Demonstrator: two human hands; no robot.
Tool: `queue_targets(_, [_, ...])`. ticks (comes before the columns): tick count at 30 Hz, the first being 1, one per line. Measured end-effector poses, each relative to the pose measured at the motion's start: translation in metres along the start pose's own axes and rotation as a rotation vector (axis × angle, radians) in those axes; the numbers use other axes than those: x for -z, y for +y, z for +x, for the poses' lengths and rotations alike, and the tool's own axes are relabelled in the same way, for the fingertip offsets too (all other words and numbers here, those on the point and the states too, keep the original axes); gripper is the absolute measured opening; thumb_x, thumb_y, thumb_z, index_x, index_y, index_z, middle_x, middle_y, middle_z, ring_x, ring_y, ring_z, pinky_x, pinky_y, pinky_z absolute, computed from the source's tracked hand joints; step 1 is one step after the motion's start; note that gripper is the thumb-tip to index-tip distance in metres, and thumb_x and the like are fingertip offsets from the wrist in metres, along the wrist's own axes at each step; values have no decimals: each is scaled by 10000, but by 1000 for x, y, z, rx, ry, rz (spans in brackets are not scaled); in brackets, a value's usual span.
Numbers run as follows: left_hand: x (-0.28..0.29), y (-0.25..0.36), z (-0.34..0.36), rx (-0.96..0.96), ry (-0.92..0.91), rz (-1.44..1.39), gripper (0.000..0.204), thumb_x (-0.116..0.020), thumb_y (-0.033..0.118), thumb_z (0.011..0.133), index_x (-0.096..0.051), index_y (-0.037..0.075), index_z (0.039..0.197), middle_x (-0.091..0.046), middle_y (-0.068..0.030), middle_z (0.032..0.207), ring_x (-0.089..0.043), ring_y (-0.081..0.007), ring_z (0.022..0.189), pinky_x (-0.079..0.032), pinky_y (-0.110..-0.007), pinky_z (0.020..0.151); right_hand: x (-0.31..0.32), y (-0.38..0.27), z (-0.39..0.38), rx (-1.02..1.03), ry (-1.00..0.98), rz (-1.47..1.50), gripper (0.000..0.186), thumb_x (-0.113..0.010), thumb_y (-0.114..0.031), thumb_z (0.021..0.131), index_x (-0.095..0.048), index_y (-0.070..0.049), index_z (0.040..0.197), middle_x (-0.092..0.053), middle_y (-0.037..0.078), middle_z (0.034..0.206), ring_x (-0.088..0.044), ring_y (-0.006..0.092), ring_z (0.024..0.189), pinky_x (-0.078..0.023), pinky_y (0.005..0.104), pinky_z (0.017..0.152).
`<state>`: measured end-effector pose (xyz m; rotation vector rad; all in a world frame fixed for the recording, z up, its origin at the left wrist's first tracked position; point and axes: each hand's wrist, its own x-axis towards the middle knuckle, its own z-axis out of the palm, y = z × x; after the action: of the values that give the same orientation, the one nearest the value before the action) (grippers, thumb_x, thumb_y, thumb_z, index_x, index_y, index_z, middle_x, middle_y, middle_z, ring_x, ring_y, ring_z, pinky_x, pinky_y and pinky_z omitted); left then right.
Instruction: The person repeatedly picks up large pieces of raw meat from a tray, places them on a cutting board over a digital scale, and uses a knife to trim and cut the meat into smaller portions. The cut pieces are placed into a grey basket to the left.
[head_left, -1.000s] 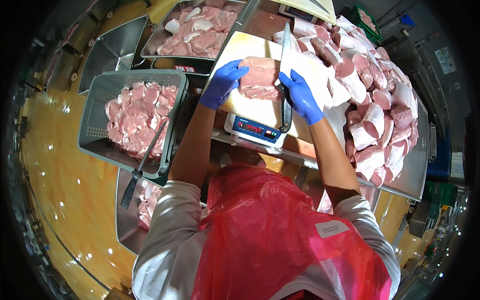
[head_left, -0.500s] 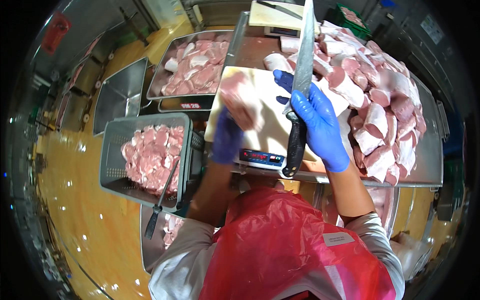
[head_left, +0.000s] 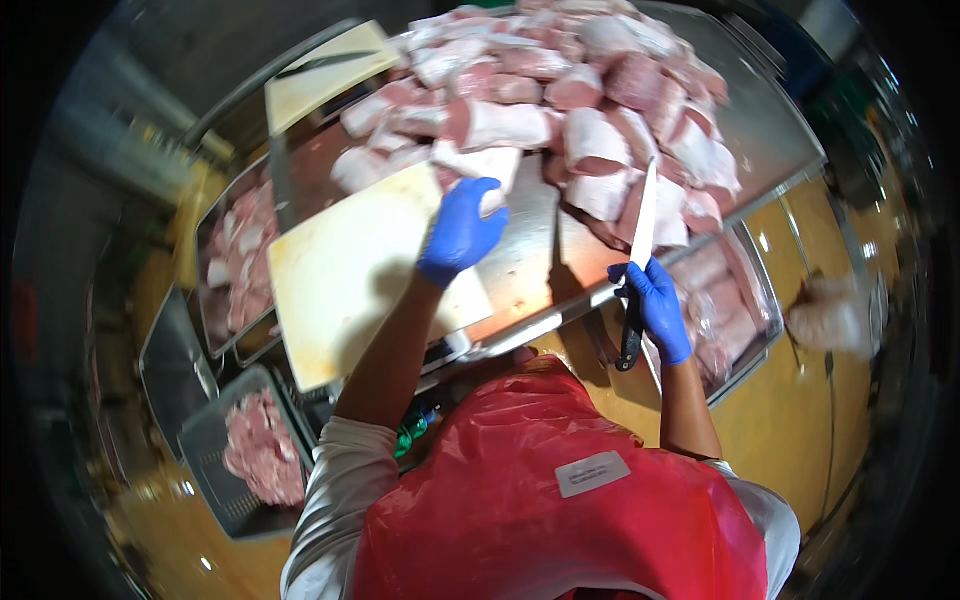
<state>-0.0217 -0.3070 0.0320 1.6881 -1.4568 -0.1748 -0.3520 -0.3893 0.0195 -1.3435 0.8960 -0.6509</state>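
My left hand point(head_left: 465, 232), in a blue glove, is at the right edge of the white cutting board point(head_left: 350, 250). Its fingers curl round a pale piece of meat point(head_left: 492, 203), mostly hidden by the glove, beside the heap of pork pieces point(head_left: 600, 140). Further right, by the table's front edge, my right hand point(head_left: 658, 312) grips the black handle of a long knife point(head_left: 645, 215). The blade points up and away from me, in front of the heap's near pieces.
A second board point(head_left: 330, 75) with a knife on it lies at the far left. Left of the table are a metal tub of meat slices point(head_left: 243, 250) and a grey crate point(head_left: 240, 510) holding more meat. A metal tub point(head_left: 765, 300) with wrapped meat stands below the right side.
The view has swung toward the heap. My left hand has left the board's left side, where a piece of meat was, for the heap. My right hand has lowered the knife to the right.
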Motion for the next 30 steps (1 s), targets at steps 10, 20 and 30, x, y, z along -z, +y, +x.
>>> queue_targets(10, [-250,39,153,370,-225,491,1179,-835,554,733,-168,128,1607,-230,-400,1531,-339,-624,1348,-425,-666,1021,75,63,-105,-139,293,3,265,-546,-244,1056,-618,-13,1165,-691,54,1022,-629,132,932,-492,283,831])
queue_targets(20, [-204,-9,170,406,-170,-107,715,-843,335,700,-544,138,1319,-707,-183,1030,-691,-282,968,-549,-425,832,112,74,-102,-163,411,113,242,-526,-224,1070,-612,-7,1135,-692,50,992,-578,101,839,-492,272,781])
queue_targets(30, [-87,22,52,687,-136,-1977,647,-581,312,900,-434,17,1456,-562,-178,1397,-572,-341,1235,-505,-492,982,79,58,-5,-59,86,102,248,-529,-240,1069,-592,-23,1172,-683,73,1020,-640,155,935,-527,304,809])
